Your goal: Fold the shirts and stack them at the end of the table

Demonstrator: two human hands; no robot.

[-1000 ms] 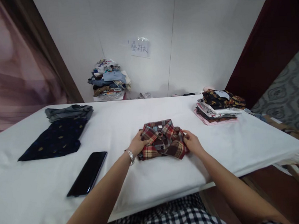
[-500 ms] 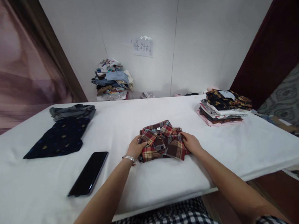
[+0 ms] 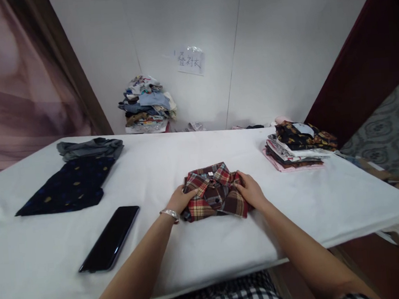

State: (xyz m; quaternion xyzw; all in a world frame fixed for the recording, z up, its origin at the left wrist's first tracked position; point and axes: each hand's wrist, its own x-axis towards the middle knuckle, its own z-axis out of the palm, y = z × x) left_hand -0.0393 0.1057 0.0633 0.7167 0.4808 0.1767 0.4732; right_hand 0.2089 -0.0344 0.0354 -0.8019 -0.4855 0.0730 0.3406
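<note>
Two hands flank our folded plaid shirt [image 3: 214,193] mid-table: left hand [image 3: 180,200] and right hand [image 3: 250,192] close lightly on its side edges. We judge the fold nearly finished; next we need an even, level lift to keep it square.

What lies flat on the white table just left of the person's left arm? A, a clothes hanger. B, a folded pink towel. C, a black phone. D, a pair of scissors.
C: a black slab-shaped phone lies flat on the white cloth-covered table, left of the left hand.
</note>
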